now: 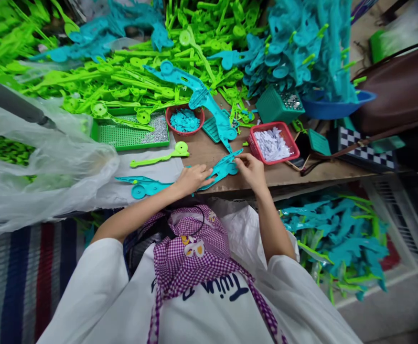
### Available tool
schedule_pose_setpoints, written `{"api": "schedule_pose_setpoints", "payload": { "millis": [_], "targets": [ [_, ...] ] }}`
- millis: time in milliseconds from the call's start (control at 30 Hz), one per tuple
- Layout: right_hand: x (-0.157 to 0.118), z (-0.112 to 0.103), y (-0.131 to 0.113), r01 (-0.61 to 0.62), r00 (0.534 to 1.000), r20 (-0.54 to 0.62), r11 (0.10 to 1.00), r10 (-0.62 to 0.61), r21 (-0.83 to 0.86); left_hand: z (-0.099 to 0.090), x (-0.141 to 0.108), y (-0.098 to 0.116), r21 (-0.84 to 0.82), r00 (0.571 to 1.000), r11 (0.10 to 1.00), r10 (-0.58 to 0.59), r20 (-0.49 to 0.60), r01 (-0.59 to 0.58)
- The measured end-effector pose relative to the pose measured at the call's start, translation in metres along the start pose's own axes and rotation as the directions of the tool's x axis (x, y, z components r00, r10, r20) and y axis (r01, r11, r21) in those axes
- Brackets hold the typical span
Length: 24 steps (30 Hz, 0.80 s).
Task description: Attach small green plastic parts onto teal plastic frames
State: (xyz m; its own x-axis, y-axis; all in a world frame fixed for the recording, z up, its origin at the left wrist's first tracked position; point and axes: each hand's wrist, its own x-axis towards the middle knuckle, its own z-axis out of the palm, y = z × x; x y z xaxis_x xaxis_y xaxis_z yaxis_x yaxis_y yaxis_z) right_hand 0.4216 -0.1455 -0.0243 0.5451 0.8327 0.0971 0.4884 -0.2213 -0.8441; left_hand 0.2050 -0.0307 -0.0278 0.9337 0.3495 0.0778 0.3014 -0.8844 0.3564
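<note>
A long turquoise plastic part (224, 170) lies at the table's front edge, with round bosses along it. My left hand (193, 179) rests over its middle, fingers bent and gripping it. At its right end my right hand (251, 171) has thumb and fingers pinched together, touching the part; whatever is between the fingertips is too small to make out. To the left of my left hand the turquoise part's other end (139, 191) shows a round boss and a small green piece. A lime-green plastic arm (160, 156) lies on white cloth just beyond my left hand.
Behind are heaps of lime-green arms (123, 79) and turquoise parts (287, 48). A green tray (123, 136) holds small metal pieces; red baskets hold turquoise bits (185, 119) and white pieces (273, 144). A plastic bag (69, 167) stands left, a crate of parts (341, 243) lower right.
</note>
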Motion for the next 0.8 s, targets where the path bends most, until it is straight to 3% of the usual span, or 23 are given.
{"api": "schedule_pose_setpoints", "payload": {
  "millis": [200,300,467,700,800],
  "targets": [
    [0.006,0.008,-0.001,0.196,0.981,0.059,0.954,-0.188,-0.226,0.003,0.002,0.000,0.006,1.000,1.000,-0.009,-0.010,0.009],
    [0.015,0.005,-0.006,0.321,0.942,0.217,0.874,-0.255,-0.366,0.002,0.003,0.000,0.002,1.000,1.000,-0.018,-0.003,0.018],
    [0.032,0.001,-0.015,0.436,0.873,0.446,0.721,-0.196,-0.538,0.003,0.003,0.000,-0.012,0.999,0.999,-0.044,0.005,0.044],
    [0.036,-0.001,-0.007,0.422,0.857,0.470,0.810,-0.211,-0.406,0.007,0.003,-0.002,-0.004,0.999,0.999,-0.033,-0.022,0.032],
    [0.032,-0.006,-0.004,0.383,0.872,0.439,0.859,-0.216,-0.340,0.007,0.003,-0.003,0.012,0.998,0.999,-0.031,-0.046,0.031]
  ]
}}
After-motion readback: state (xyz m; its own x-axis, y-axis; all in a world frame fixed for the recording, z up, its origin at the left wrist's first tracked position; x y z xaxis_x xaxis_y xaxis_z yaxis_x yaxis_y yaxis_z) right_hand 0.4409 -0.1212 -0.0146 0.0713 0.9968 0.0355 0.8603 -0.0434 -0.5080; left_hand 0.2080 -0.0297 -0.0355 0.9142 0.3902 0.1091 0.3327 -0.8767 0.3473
